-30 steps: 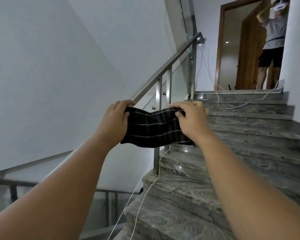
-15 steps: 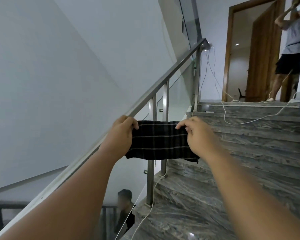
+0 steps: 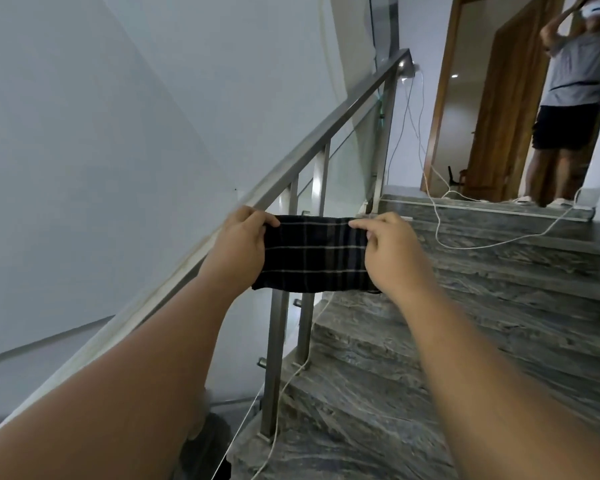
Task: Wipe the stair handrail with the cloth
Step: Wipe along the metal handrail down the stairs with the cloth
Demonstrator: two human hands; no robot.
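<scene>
A dark plaid cloth with thin pale stripes is stretched flat between my two hands. My left hand pinches its left edge, right beside the steel handrail. My right hand pinches its right edge, over the steps. The handrail slopes up from lower left to a post near the top landing. The cloth hangs in front of the rail's balusters, just to the right of the rail; I cannot tell whether it touches the rail.
Grey marble steps climb to the right. White cables trail over the steps and along the balusters. A person stands in a wooden doorway on the landing. Another person's head shows below the rail.
The view has shifted and my hands with the cloth have moved closer to the handrail. The cloth is now pulled flatter and wider between them.
</scene>
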